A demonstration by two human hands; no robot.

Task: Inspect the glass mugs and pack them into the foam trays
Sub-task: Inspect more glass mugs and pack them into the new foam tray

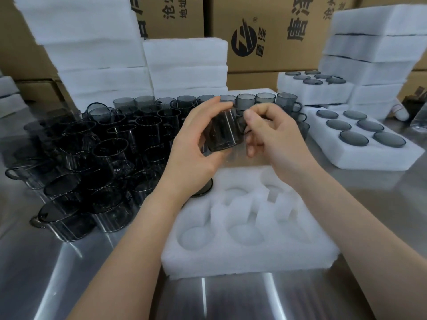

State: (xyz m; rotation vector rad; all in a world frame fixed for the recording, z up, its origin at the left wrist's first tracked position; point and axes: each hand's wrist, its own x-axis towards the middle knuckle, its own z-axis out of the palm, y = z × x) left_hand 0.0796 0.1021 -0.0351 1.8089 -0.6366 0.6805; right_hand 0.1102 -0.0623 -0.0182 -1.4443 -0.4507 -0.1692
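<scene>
Glass mug (225, 132), smoky grey and see-through, is held up in both bare hands above the near foam tray (231, 262), which lies on a shiny steel table (69, 273). The left hand (196, 144) wraps the mug's body, its fingers (208, 106) curled over the far upper side and the thumb propping the lower edge. The right hand (275, 137) meets it from the other side, thumb and forefinger closed in a pinch at the handle, the remaining fingers loosely curled below. The mug sits tilted between the two hands, touching both and clear of the tray beneath. This looks like the inspecting step, with the glass raised and turned for a check before packing. The next move would likely be to lower it into a vacant pocket, handle turned to meet the slot cut beside the round well, with a steady hold because the glass is smooth. One pocket at the tray's far left seems to hold a dark packed mug (203, 189), partly hidden by the left wrist; the other pockets show bare white foam. To the left stands a crowd of loose mugs (104, 158) waiting their turn. To the right lies a filled tray (369, 155) showing six grey discs, with foam stacks (92, 54) and cardboard boxes (277, 31) behind.
</scene>
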